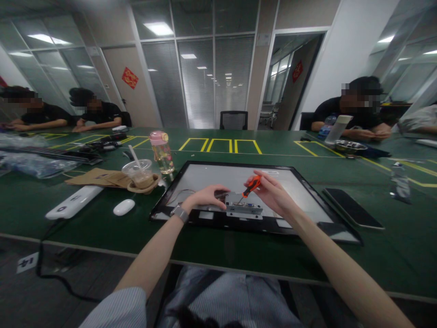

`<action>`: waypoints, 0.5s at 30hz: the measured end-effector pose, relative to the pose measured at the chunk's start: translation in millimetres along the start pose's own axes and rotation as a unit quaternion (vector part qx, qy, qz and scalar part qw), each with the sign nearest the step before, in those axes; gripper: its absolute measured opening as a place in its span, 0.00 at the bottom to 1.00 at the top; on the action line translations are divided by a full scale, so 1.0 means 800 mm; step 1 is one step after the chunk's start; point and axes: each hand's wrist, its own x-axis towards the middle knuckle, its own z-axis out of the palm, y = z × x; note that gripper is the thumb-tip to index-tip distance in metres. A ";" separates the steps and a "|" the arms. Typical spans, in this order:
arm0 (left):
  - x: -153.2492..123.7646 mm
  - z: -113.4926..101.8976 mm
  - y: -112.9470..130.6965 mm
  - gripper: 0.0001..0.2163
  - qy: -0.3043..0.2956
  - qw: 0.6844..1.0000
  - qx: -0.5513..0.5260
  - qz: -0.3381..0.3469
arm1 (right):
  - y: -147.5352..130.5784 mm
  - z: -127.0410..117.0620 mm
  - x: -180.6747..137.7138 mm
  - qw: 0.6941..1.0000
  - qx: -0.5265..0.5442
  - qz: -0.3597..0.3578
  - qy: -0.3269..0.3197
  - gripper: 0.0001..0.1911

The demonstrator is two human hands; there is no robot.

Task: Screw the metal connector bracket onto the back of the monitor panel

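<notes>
On the dark-framed display panel (211, 175), which lies flat on the table, sits a small metal bracket (244, 210) with connectors along it. My left hand (206, 197), a grey watch on its wrist, curls its thumb and fingers round the bracket's left end, where a dark part shows between them. A screwdriver (252, 186) with an orange and black handle is in my right hand (273, 193), whose fingers are closed on the handle. Its shaft slants down to the left, and the tip is at the bracket's upper edge; exact contact is too small to make out.
Left of the panel are a white mouse (124, 207), a white power strip (75, 202), a plastic cup (138, 171) with a straw, and a pink-lided bottle (162, 152). To the right lies a black phone-like slab (351, 207). Several people sit across the green table (218, 250).
</notes>
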 end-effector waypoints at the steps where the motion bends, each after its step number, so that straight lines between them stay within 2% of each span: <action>1: 0.000 0.000 -0.001 0.35 0.000 1.000 0.000 0.001 | 0.000 0.001 0.000 1.000 0.001 -0.003 -0.003 0.12; 4: 0.000 0.000 -0.001 0.34 0.000 1.000 -0.001 0.002 | 0.000 0.002 0.000 1.000 -0.013 -0.013 -0.008 0.09; 10: -0.001 0.000 -0.002 0.35 -0.001 1.000 -0.003 0.001 | 0.003 -0.004 0.001 0.999 -0.025 -0.021 0.008 0.10; 15: -0.001 0.000 -0.002 0.35 -0.002 1.000 -0.008 -0.007 | 0.002 0.000 0.001 1.000 -0.002 -0.007 0.024 0.18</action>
